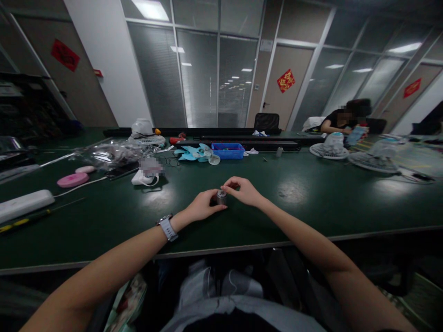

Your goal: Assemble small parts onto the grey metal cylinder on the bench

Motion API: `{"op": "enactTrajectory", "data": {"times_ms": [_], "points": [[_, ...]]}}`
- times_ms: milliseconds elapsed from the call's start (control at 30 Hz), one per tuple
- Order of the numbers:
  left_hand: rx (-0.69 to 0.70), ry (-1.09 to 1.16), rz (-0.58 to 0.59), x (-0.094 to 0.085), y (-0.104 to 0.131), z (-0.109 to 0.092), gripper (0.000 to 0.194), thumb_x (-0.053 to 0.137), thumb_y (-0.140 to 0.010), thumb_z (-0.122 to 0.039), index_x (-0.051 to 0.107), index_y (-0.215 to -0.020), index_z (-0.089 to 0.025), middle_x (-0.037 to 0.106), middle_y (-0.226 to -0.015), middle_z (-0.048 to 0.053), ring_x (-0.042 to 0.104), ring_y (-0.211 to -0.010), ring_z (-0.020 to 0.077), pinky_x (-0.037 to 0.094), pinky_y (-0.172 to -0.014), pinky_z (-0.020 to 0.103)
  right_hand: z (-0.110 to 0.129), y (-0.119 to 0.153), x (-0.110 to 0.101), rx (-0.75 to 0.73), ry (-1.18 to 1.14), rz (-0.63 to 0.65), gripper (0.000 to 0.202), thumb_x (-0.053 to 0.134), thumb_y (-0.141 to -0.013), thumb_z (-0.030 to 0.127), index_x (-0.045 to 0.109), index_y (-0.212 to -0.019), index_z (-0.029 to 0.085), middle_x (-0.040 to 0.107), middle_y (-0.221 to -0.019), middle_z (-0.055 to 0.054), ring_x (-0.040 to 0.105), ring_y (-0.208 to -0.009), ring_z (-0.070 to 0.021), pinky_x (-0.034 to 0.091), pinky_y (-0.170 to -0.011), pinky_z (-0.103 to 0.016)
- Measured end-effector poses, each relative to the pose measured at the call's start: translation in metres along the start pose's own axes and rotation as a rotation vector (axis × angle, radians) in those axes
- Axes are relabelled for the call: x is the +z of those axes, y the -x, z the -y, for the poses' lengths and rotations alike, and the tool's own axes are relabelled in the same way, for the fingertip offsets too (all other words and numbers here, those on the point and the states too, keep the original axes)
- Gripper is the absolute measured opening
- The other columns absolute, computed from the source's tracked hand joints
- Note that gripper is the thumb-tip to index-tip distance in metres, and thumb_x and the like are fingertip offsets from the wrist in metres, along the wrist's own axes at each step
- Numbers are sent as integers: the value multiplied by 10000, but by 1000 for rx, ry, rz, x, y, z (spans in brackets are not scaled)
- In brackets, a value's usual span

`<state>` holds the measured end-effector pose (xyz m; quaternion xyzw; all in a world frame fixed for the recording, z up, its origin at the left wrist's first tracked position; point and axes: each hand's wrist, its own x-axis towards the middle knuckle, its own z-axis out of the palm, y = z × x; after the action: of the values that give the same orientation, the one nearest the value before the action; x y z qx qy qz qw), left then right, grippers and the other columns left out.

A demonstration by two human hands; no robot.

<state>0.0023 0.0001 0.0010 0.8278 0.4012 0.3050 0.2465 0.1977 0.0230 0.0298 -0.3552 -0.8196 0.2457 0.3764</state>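
A small grey metal cylinder point(222, 198) stands upright on the green tabletop point(256, 230), with a lighter top that has a dark middle. My left hand point(202, 205) is closed around its side, thumb in front and fingers behind. Over the cylinder's top edge, the fingertips of my right hand point(242, 190) come together in a pinch. Whatever lies between those fingertips is too small to make out. A watch with a pale strap point(168, 227) is on my left wrist.
Behind my hands are a blue bin point(227, 151), light-blue fan blades point(195, 153) and another small cylinder point(279, 151). To the left lie a white power strip point(26, 205), a yellow-handled screwdriver point(24, 222) and pink discs point(72, 180). A person point(341, 122) sits at far right near fan parts point(328, 148).
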Motion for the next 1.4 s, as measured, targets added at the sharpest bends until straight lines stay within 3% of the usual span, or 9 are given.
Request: {"op": "enactTrajectory", "data": {"times_ms": [133,400,667,733,833,900,1033,1167,1400], "points": [[9,5,1,0,0,1,450,658,-754,-472,612,-1072,-157,675,-907,56,613,-763,189,472,-678,290,-1,2,0,-63,22,59,258,651,-803,400,727,-935,191,662,-878,-42,611,-747,-131,476,-690,-256],[3,-6,3,0,0,2,476,654,-746,-501,609,-1070,-155,671,-908,62,607,-761,192,475,-683,297,4,0,0,-90,97,48,186,643,-823,342,734,-859,184,646,-862,-43,597,-736,-127,466,-680,-254],[10,-13,1,-2,1,-1,440,659,-753,-472,617,-1058,-157,668,-911,60,604,-767,186,476,-688,291,-1,-3,-7,-91,73,-142,186,619,-840,333,719,-849,177,662,-823,-38,592,-764,-137,452,-703,-264],[9,-11,5,-2,1,-3,438,661,-756,-460,615,-1075,-164,668,-916,55,603,-768,183,474,-686,288,-12,-1,-15,-79,65,-72,203,639,-822,358,730,-860,181,663,-834,-40,593,-765,-139,455,-715,-270],[9,-12,6,-2,1,-4,428,663,-757,-453,617,-1070,-165,667,-931,56,602,-779,184,473,-693,288,-32,4,-23,-103,84,240,212,669,-795,380,748,-863,196,655,-798,-33,589,-762,-143,450,-722,-270],[15,-17,3,-2,2,-4,421,662,-757,-453,619,-1059,-163,664,-937,57,601,-787,185,473,-700,289,-41,6,-24,-90,103,336,226,681,-781,392,752,-870,197,646,-815,-33,588,-761,-139,449,-721,-265],[10,-8,5,-2,1,-3,424,664,-756,-446,616,-1069,-164,663,-948,58,604,-793,186,476,-696,286,-47,6,-20,-63,117,366,270,690,-767,415,746,-934,210,622,-835,-27,582,-768,-133,446,-710,-251],[5,2,8,-3,2,-5,399,661,-762,-437,619,-1055,-170,663,-944,59,607,-795,187,478,-699,286,-46,6,-20,-41,125,389,450,749,-692,442,695,-1098,255,601,-847,-14,565,-753,-129,436,-658,-231],[13,-8,2,-3,2,-6,388,665,-755,-442,622,-1023,-165,660,-905,49,598,-765,179,472,-678,278,-43,5,-21,-76,137,379,243,702,-756,408,757,-919,237,626,-839,-25,588,-772,-141,442,-706,-257]]}}
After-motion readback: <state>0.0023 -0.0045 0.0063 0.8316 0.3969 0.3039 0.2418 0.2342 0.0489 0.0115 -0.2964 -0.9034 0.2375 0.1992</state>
